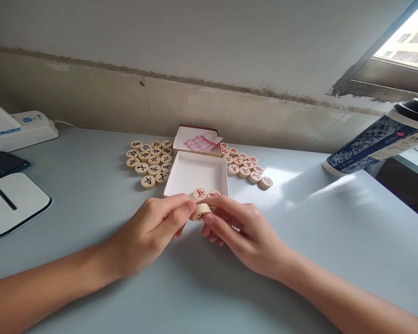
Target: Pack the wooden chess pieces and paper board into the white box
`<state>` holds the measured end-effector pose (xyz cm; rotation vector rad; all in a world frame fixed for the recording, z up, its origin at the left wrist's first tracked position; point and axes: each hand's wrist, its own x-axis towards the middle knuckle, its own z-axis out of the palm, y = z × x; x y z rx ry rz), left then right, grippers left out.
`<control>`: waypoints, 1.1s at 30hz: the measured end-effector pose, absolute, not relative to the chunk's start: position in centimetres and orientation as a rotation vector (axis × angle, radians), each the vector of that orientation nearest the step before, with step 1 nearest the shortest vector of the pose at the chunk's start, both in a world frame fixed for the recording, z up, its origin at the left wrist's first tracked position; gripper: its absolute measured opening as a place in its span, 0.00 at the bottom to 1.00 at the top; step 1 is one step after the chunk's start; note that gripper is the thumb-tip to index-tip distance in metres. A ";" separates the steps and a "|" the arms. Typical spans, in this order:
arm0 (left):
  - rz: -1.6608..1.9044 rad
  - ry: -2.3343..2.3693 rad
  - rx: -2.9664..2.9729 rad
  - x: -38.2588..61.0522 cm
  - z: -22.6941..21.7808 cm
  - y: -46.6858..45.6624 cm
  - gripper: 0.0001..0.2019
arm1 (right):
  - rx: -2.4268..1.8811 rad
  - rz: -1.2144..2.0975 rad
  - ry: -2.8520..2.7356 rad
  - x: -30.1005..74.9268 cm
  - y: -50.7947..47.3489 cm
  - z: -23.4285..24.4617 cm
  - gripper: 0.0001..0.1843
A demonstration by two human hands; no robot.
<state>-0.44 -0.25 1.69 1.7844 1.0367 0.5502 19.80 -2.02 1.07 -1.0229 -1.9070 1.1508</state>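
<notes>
Between my hands is a round wooden Chinese chess piece (202, 211), tilted, with part of a dark character showing on its lower face. My right hand (245, 232) pinches it between thumb and fingers from the right. From the left, my left hand (160, 227) is closed, its thumb and index fingertips at the piece's edge. Just behind are two pieces with red characters, one on the left (199, 194) and one on the right (214, 193), at the near side of an open white box (197, 171). My fingers partly cover them, and I cannot tell whether they lie inside it.
Black-marked pieces (154, 160) cluster left of the box, red-marked pieces (244, 162) right. A box lid (195, 137) with a folded red-lined sheet (204, 143) stands behind. A blue bottle (372, 139) is far right; a white device (16, 204), phone (3, 167) and power strip (31, 130) are left.
</notes>
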 end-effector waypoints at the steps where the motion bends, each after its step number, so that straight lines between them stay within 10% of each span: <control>1: 0.531 1.046 1.785 -0.5 1.8 -0.3 0.24 | -0.996 1.098 -1.911 19.8 -2.0 1.0 0.10; 33: 0.450 1.003 1.653 -0.3 2.1 0.0 0.22 | -0.984 0.891 -2.003 19.9 -2.3 1.1 0.08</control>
